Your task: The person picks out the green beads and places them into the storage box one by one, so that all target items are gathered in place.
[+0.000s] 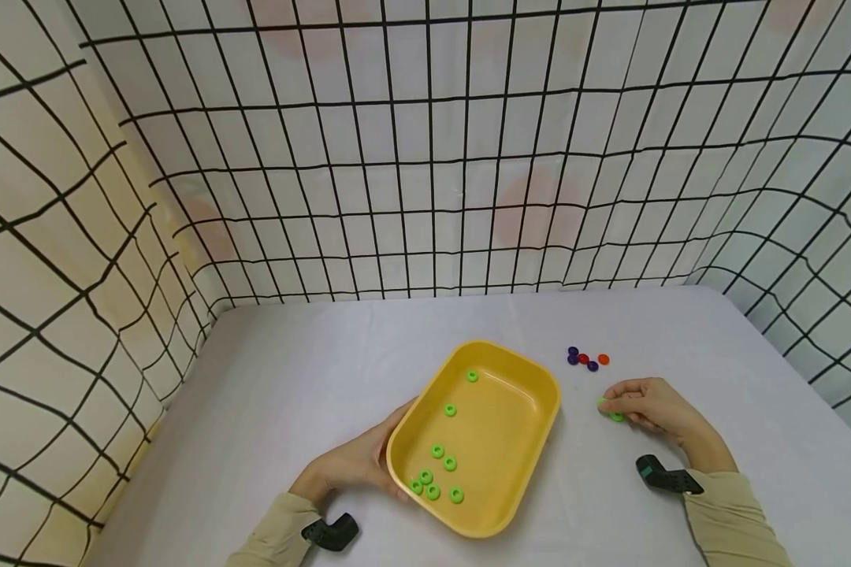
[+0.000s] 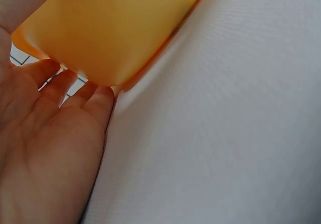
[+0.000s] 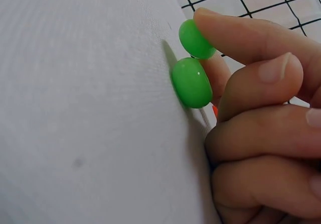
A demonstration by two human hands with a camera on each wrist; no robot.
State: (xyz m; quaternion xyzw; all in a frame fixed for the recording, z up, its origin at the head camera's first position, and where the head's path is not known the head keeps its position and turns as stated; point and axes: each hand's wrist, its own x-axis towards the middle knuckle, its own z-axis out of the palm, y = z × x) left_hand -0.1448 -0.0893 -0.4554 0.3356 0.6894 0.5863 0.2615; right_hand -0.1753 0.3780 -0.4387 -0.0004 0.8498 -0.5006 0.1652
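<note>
Green beads [image 3: 191, 82], two of them, are sitting pinched under the right hand's [image 1: 652, 408] curled fingertips [image 3: 271, 68] on the white tablecloth [image 1: 291, 378], while the yellow tray [image 1: 532, 374] is lying at nine o'clock from that grip, with the left hand [image 1: 354, 463] cupping its near-left wall.

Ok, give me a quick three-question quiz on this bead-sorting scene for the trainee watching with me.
1. True or false: the left hand is lifting the yellow tray clear off the table.
2. How many green beads lie inside the tray?
3. Multiple choice: the right hand is touching
A) the purple beads
B) two green beads on the table
C) the tray rim

Key
1. False: by the head view the tray rests on the table and the left hand holds its near-left side.
2. Eight.
3. B: the fingertips pinch two green beads; the purple, red and orange beads lie apart, farther back.
</note>
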